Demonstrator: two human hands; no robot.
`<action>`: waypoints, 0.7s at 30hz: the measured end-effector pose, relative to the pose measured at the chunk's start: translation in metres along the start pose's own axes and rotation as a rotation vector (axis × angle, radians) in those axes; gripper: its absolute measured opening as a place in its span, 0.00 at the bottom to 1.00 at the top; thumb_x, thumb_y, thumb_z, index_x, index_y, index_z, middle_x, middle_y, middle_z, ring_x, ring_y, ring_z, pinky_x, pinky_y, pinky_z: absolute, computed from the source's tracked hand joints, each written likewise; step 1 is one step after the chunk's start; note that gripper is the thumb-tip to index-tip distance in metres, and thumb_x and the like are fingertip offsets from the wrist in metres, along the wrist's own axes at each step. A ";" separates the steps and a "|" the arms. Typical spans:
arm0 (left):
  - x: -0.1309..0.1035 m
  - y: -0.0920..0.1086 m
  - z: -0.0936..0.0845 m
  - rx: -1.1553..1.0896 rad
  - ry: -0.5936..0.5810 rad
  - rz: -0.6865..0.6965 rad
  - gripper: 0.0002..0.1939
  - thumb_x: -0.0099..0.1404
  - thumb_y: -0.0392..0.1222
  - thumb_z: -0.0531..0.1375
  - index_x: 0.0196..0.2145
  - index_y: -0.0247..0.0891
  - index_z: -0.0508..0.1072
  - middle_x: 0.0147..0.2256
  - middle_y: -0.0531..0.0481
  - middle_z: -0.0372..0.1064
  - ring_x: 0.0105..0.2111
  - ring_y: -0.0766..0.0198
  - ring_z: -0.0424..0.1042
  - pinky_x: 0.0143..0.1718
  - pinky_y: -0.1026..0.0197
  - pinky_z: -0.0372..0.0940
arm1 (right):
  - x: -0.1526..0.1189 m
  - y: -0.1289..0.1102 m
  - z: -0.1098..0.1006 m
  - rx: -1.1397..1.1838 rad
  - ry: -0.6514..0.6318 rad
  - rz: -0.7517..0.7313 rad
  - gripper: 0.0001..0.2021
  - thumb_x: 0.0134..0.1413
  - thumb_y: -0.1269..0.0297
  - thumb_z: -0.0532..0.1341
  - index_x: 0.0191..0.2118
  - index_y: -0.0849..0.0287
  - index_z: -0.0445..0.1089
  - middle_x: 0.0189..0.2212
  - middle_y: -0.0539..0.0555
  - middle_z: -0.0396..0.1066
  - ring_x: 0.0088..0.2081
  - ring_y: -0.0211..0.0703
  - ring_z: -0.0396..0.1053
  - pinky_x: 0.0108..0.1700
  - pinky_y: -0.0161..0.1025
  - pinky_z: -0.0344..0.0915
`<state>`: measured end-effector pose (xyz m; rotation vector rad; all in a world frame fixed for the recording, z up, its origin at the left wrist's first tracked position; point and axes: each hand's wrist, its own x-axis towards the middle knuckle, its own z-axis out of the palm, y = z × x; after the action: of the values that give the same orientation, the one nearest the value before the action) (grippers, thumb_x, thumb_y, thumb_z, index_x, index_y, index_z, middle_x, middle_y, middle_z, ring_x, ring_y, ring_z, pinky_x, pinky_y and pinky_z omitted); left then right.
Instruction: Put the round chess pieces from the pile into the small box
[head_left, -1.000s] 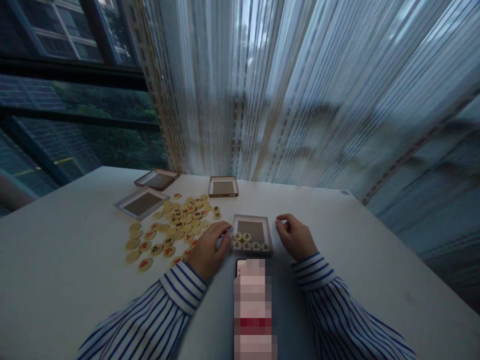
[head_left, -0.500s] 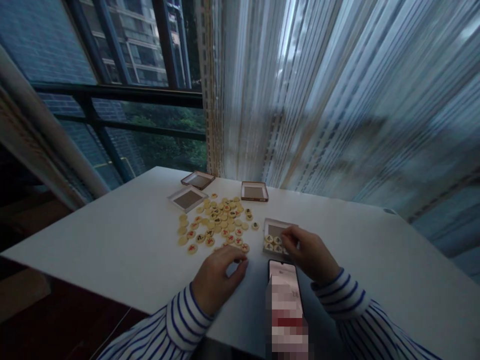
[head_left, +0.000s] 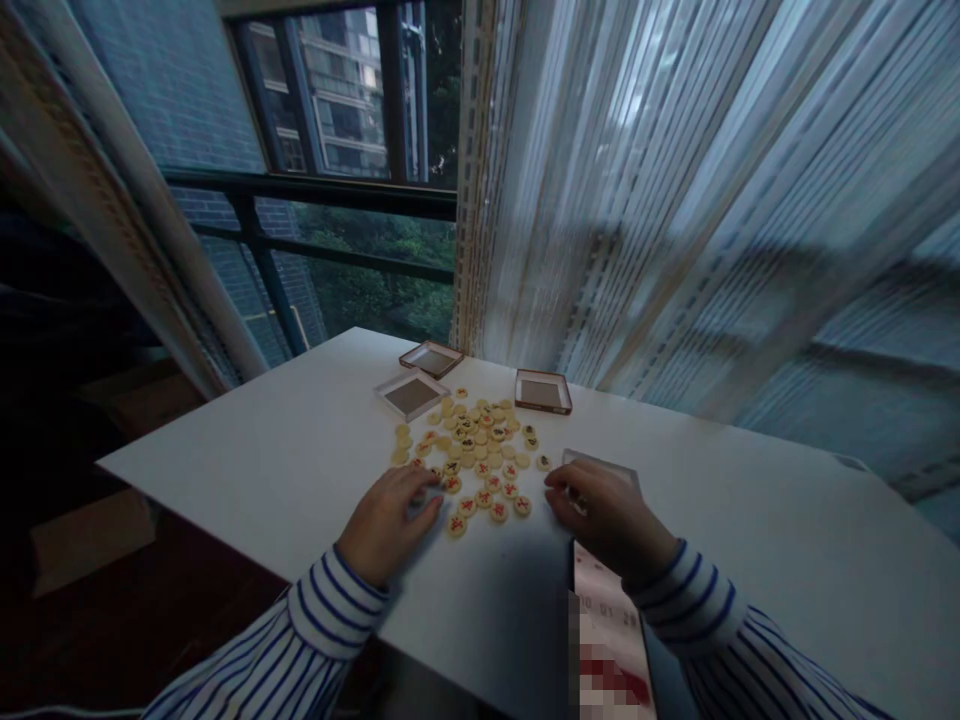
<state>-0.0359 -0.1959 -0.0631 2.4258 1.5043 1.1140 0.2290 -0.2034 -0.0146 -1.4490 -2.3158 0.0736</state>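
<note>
The left hand is right at the discs' near edge, grip slightly parted, though I can't tell if it's touching one. Further back on the tabletop there's a pale tray, dark bottom showing, with a brown tray just behind. Then the discs, loose in a messy spread between the hands, marked red, black or plain. A second brown tray sits past them, dark bottom showing too. Lastly, the right hand mostly blocks a second pale tray, contents hidden; grip's curled, can't tell if it's holding anything. Phone below.
</note>
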 end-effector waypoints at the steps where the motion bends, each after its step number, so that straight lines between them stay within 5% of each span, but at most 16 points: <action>1: 0.003 -0.003 -0.001 0.017 -0.015 -0.010 0.10 0.59 0.40 0.55 0.36 0.36 0.74 0.34 0.43 0.74 0.34 0.58 0.72 0.39 0.56 0.68 | 0.002 -0.003 0.001 -0.003 -0.010 -0.002 0.07 0.52 0.68 0.55 0.34 0.59 0.70 0.27 0.52 0.69 0.29 0.39 0.67 0.34 0.36 0.61; 12: 0.038 0.009 0.006 0.227 -0.302 -0.259 0.17 0.58 0.47 0.55 0.41 0.35 0.73 0.40 0.41 0.74 0.41 0.51 0.70 0.42 0.52 0.62 | 0.023 -0.026 0.009 -0.048 -0.151 -0.035 0.07 0.54 0.67 0.56 0.38 0.59 0.70 0.34 0.54 0.72 0.33 0.40 0.68 0.36 0.37 0.60; 21: 0.058 0.019 0.021 0.406 -0.344 -0.336 0.15 0.57 0.48 0.53 0.36 0.36 0.71 0.34 0.40 0.73 0.39 0.48 0.71 0.38 0.52 0.61 | 0.024 -0.021 0.011 -0.029 -0.142 -0.026 0.08 0.54 0.67 0.56 0.39 0.58 0.70 0.35 0.55 0.71 0.33 0.40 0.68 0.35 0.37 0.60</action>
<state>0.0062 -0.1531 -0.0399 2.2937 2.0556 0.3329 0.1983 -0.1905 -0.0120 -1.4711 -2.4577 0.1397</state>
